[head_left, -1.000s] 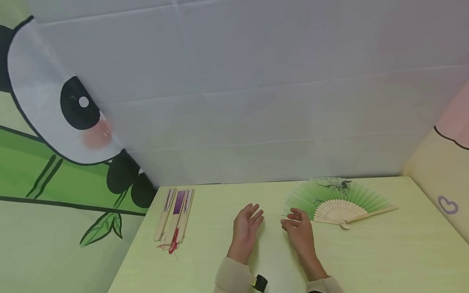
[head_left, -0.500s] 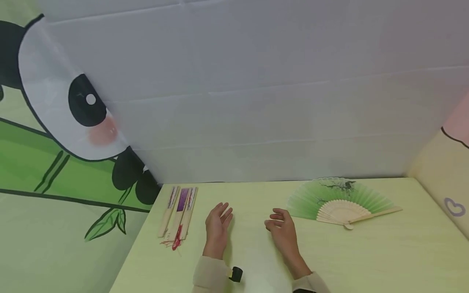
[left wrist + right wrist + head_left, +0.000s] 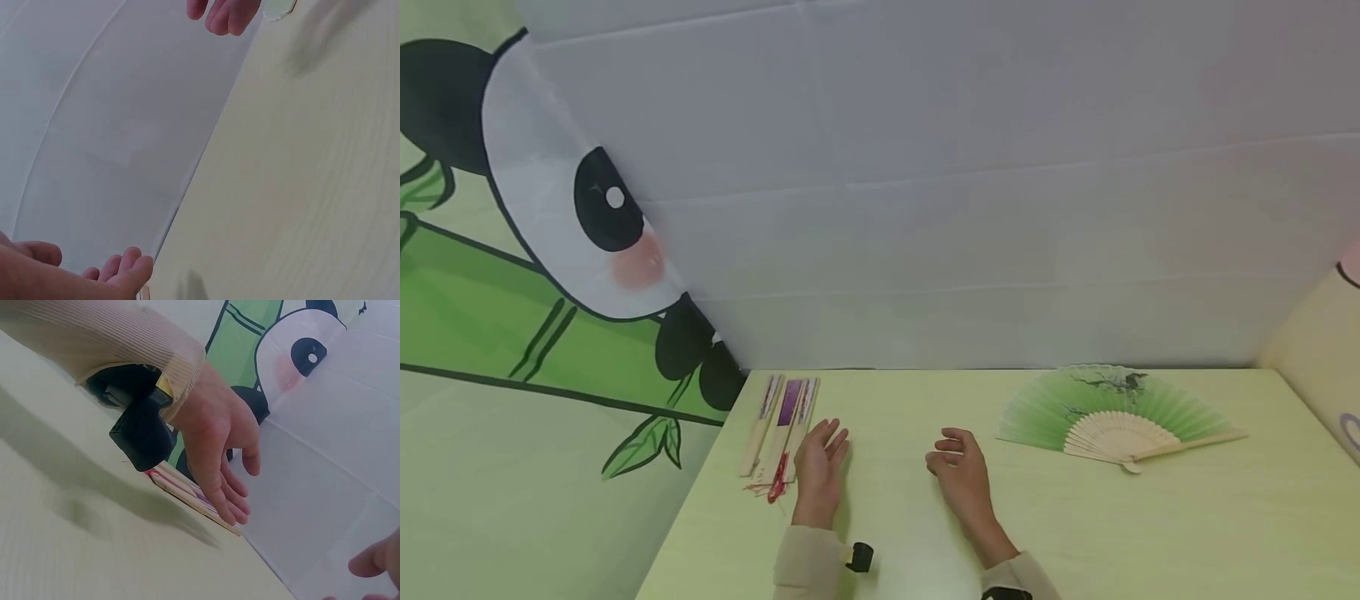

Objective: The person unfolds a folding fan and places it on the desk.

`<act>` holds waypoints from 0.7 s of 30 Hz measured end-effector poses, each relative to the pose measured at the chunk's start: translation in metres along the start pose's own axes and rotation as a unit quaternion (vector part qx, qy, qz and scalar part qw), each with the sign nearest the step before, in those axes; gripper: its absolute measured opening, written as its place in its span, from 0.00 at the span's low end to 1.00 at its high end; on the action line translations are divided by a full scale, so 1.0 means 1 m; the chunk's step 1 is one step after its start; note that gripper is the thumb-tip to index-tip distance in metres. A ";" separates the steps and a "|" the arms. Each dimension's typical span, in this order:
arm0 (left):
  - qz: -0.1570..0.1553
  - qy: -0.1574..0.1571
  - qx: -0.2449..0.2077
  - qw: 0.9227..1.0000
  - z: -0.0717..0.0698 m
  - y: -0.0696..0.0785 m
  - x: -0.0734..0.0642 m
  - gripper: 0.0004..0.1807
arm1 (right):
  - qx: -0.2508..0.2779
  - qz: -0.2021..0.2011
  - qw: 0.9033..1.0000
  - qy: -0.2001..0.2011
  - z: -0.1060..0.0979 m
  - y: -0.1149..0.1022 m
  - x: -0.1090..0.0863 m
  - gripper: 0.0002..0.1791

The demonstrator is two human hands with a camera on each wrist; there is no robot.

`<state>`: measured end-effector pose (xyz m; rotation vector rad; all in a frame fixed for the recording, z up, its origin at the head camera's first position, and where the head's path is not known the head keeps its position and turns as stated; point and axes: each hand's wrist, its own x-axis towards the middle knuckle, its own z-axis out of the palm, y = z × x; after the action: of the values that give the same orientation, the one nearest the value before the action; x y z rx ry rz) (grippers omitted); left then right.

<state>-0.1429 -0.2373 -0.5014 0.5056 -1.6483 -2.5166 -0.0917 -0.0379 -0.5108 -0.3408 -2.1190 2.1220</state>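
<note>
My left hand (image 3: 820, 475) hovers over the table with relaxed fingers and the palm turned inward, nothing in it. Just to its left lie several folded fans (image 3: 786, 421) with pale ribs, purple patterned parts and a red tassel (image 3: 779, 479). My right hand (image 3: 962, 475) is held above the table's middle, its fingers loosely bent around nothing. Beyond it to the right, a green folding fan (image 3: 1120, 408) lies spread out, with a dark branch print and bare wooden ribs. In the right wrist view the left hand (image 3: 219, 444) overlaps the folded fans (image 3: 194, 497).
The pale yellow table (image 3: 1120, 533) meets a white sheet-like wall (image 3: 962, 250) at its back edge. A panda and bamboo picture (image 3: 587, 292) covers the left side. Dark wrist cameras (image 3: 860, 557) sit at the beige sleeves (image 3: 808, 558).
Both hands have shifted left in the head view, the left one coming close to the folded fans. The view itself has turned a little left. The fans lie as before.
</note>
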 end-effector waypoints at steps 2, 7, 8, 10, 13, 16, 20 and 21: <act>0.008 0.013 0.010 1.000 -0.004 0.002 0.001 0.30 | 0.003 -0.001 1.000 -0.003 0.003 0.000 0.000 0.26; 0.036 0.051 0.070 0.996 -0.014 0.008 0.007 0.25 | 0.006 -0.006 1.000 -0.007 0.012 -0.002 0.000 0.25; 0.044 0.060 0.093 0.993 -0.017 0.009 0.008 0.24 | 0.007 -0.007 1.000 -0.009 0.014 -0.003 0.000 0.25; 0.067 0.073 0.159 0.982 -0.023 0.011 0.011 0.23 | 0.008 -0.009 1.000 -0.012 0.018 -0.004 -0.001 0.25; 0.106 0.098 0.276 0.950 -0.031 0.013 0.014 0.21 | 0.008 -0.011 1.000 -0.017 0.024 -0.004 -0.001 0.25; 0.144 0.122 0.372 0.909 -0.040 0.014 0.019 0.20 | 0.006 -0.013 1.000 -0.023 0.029 -0.003 -0.001 0.24; 0.195 0.129 0.452 0.861 -0.048 0.012 0.025 0.18 | 0.012 -0.013 0.999 -0.033 0.037 0.000 -0.001 0.24; 0.204 0.127 0.466 0.852 -0.050 0.012 0.027 0.18 | 0.014 -0.012 0.999 -0.035 0.039 0.000 -0.001 0.24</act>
<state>-0.1534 -0.2926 -0.5151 0.4400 -2.4379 -1.1759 -0.1000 -0.0760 -0.5109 -0.2403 -2.1161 2.1779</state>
